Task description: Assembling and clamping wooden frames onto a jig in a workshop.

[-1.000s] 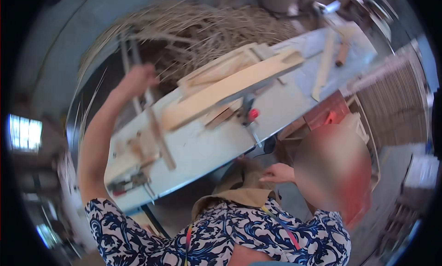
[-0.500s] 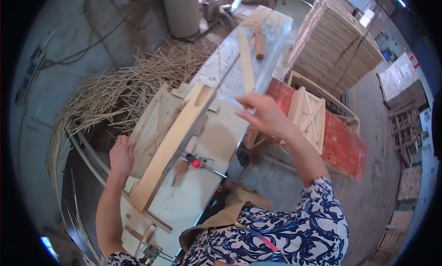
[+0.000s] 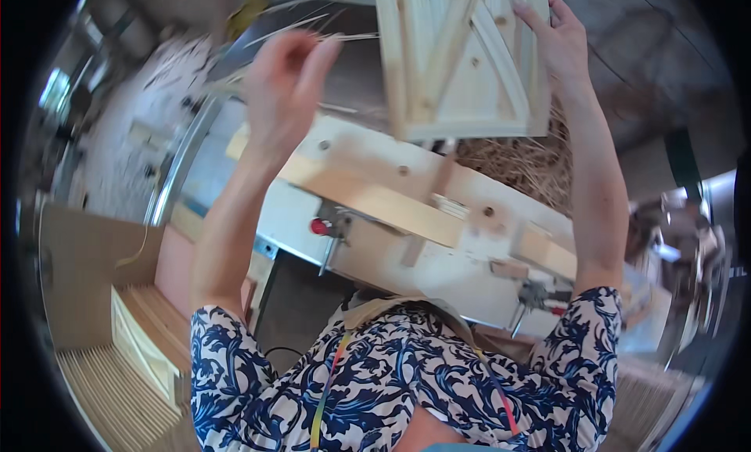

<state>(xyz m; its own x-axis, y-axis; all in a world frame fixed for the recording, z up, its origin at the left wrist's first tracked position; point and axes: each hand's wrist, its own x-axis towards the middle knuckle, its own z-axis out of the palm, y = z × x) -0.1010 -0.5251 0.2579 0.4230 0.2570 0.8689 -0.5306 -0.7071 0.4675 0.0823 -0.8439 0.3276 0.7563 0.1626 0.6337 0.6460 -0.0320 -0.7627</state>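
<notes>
A pale wooden panel with diagonal braces (image 3: 461, 61) is raised beyond the far side of the white worktable (image 3: 438, 272). My right hand (image 3: 565, 49) grips its right edge, thumb on the braced face and fingers at the edge. My left hand (image 3: 285, 92) hovers left of the panel, apart from it, near a few thin wood strips. Motion smears its fingers, so their closure is unclear. Below the panel, a long wooden beam (image 3: 375, 205) lies across the worktable beside a red-knobbed clamp (image 3: 319, 226).
Thin wood strips (image 3: 516, 158) are heaped behind the worktable. A second clamp (image 3: 540, 295) and a wooden block (image 3: 547, 250) are at the table's right. Ribbed stacked wood (image 3: 109, 389) stands at lower left, with a braced panel (image 3: 145, 342) beside it.
My view has swung round. The braced panel, earlier lying by the beam at my left hand, is now raised in my right hand. My left hand has come away from it.
</notes>
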